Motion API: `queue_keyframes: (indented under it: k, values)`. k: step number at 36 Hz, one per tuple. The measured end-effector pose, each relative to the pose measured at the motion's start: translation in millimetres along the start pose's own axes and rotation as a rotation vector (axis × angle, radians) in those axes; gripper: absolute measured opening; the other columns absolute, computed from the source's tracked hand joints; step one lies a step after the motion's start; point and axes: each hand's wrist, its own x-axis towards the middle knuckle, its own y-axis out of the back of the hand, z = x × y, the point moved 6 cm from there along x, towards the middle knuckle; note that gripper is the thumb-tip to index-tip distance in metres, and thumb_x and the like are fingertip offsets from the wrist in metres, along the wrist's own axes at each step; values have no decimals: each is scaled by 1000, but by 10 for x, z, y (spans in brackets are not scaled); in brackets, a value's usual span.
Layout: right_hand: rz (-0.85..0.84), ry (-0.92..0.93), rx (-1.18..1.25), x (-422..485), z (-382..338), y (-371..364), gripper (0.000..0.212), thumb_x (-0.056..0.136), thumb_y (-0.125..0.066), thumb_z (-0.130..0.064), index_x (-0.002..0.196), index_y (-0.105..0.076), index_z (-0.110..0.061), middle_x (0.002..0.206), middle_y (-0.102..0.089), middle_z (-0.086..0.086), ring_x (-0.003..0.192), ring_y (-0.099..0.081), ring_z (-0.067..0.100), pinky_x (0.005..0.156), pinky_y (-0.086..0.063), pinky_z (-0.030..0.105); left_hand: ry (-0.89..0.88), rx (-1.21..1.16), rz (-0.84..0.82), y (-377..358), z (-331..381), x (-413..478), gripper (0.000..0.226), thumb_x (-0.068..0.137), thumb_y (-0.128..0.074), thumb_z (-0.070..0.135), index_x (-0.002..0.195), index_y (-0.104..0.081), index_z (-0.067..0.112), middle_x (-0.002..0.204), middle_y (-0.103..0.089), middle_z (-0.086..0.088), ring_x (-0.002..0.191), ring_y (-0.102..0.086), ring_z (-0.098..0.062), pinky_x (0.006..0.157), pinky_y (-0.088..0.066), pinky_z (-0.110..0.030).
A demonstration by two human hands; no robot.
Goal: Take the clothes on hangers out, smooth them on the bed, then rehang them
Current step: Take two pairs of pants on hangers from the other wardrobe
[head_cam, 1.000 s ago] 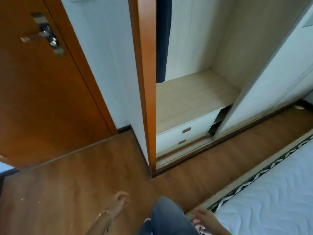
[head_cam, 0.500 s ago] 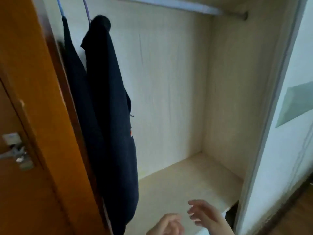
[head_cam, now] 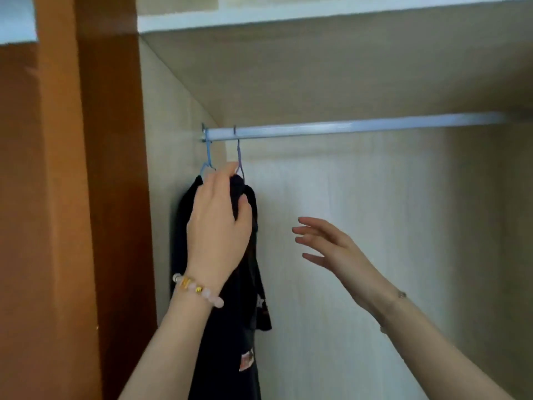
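Observation:
Two dark navy garments (head_cam: 245,298) hang at the left end of a silver wardrobe rail (head_cam: 346,129). One hangs on a blue hanger (head_cam: 208,157), the other on a purple hanger (head_cam: 239,158). My left hand (head_cam: 219,223), with a bead bracelet on the wrist, is closed around the top of the right-hand garment just under the purple hook. My right hand (head_cam: 331,249) hovers to the right of the clothes, fingers spread, touching nothing. The lower parts of the garments are hidden behind my left arm.
An orange-brown wooden wardrobe frame (head_cam: 109,197) stands close on the left. The pale wood back panel (head_cam: 375,255) and the shelf (head_cam: 317,13) above the rail enclose the space. The rail to the right of the two hangers carries nothing.
My view rose from the floor and drawers up to the rail. Both hands came up from below; the left one took hold of the garment's top, the right one spread beside it.

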Motion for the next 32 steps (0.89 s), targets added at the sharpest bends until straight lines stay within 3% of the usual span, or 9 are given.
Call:
queue_keyframes:
  k: [5, 8, 10, 13, 18, 22, 24, 28, 32]
  values:
    - [-127, 47, -41, 661, -441, -324, 45, 100, -51, -24, 144, -44, -20, 127, -56, -7, 115, -56, 6, 106, -43, 31, 162, 337, -62, -17, -324, 675, 43, 91, -47, 13, 131, -36, 5, 133, -41, -12, 120, -42, -28, 90, -40, -37]
    - [-150, 35, -63, 1012, -604, -554, 54, 99, -52, -26, 148, -36, -14, 104, -54, -10, 84, -52, -4, 87, -43, 24, 296, 406, -185, -134, -569, 894, 47, 89, -48, 14, 132, -34, 1, 137, -38, -16, 127, -37, -31, 97, -37, -40]
    - [-174, -10, -64, 1200, -604, -686, 51, 96, -54, -30, 142, -44, -11, 98, -56, -4, 77, -53, 1, 69, -43, 22, 373, 442, -298, -244, -747, 974, 47, 88, -49, 18, 130, -38, -1, 136, -41, -19, 126, -40, -33, 98, -38, -39]
    - [-230, -123, -41, 1338, -565, -856, 25, 94, -54, -31, 109, -59, -11, 84, -59, 0, 70, -55, 10, 57, -40, 22, 458, 398, -456, -398, -963, 1002, 37, 88, -48, 19, 118, -54, -2, 122, -58, -20, 111, -55, -34, 83, -44, -31]
    - [-235, -199, 12, 1505, -462, -959, 20, 88, -55, -23, 102, -59, -10, 96, -60, 8, 78, -58, 20, 63, -44, 28, 493, 263, -551, -540, -1086, 1039, 23, 89, -43, 8, 77, -59, -3, 89, -65, -23, 79, -59, -28, 58, -35, -26]
    - [-200, -235, 101, 1595, -394, -970, 17, 78, -54, -12, 94, -55, -9, 91, -52, 12, 76, -52, 23, 61, -38, 28, 577, 75, -521, -645, -1237, 1032, 23, 88, -48, 6, 67, -55, 9, 66, -54, -4, 60, -51, -18, 46, -35, -21]
    - [-235, -281, 149, 1613, -334, -1013, 3, 83, -54, -10, 86, -54, -10, 79, -52, 8, 65, -51, 19, 53, -36, 23, 602, -88, -460, -715, -1306, 1021, 22, 88, -52, 5, 68, -59, 12, 64, -58, -3, 56, -52, -14, 43, -40, -17]
    - [-268, -260, 195, 1606, -313, -1079, 14, 90, -62, -7, 77, -60, -10, 72, -60, 6, 60, -56, 15, 34, -41, 11, 635, -308, -335, -795, -1372, 1013, 23, 91, -47, -1, 77, -62, 8, 71, -61, -5, 65, -56, -16, 53, -47, -15]
    - [-157, -190, 181, 1652, -324, -1005, 16, 87, -54, 5, 73, -54, -4, 67, -53, 9, 49, -56, 15, 36, -40, 14, 719, -459, -195, -747, -1449, 947, 21, 91, -53, 3, 77, -68, 10, 70, -65, -11, 56, -58, -17, 46, -48, -15]
